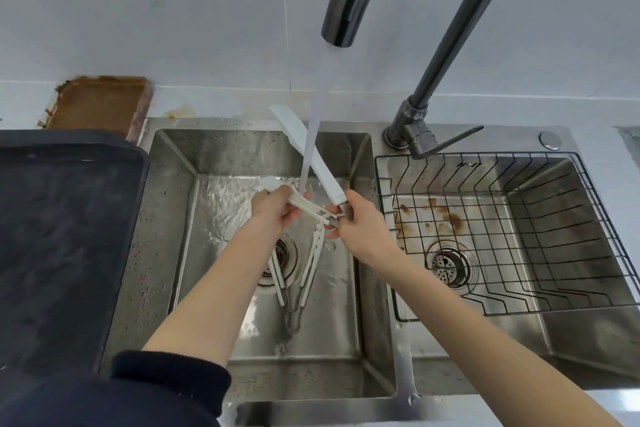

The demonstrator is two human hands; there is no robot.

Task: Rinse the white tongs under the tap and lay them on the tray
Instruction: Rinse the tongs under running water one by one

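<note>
White tongs [304, 146] are held spread wide over the left sink basin [173, 218]. One arm points up and back, crossing the water stream [317, 128] from the dark tap [349, 0]. My right hand [360, 218] grips the tongs at their metal hinge end. My left hand [273, 208] grips the other arm, whose white tip sticks out past my fingers to the left. A second pair of white tongs [311, 267] lies on the basin floor near the drain, partly hidden by my left forearm. The dark tray [69, 236] lies on the counter at the left.
A black wire rack [519, 236] sits in the right basin, which has rust stains. The tap's lever [453, 140] points right over the rack. A rusty brown tray [100, 104] leans at the back left. Water pools across the left basin floor.
</note>
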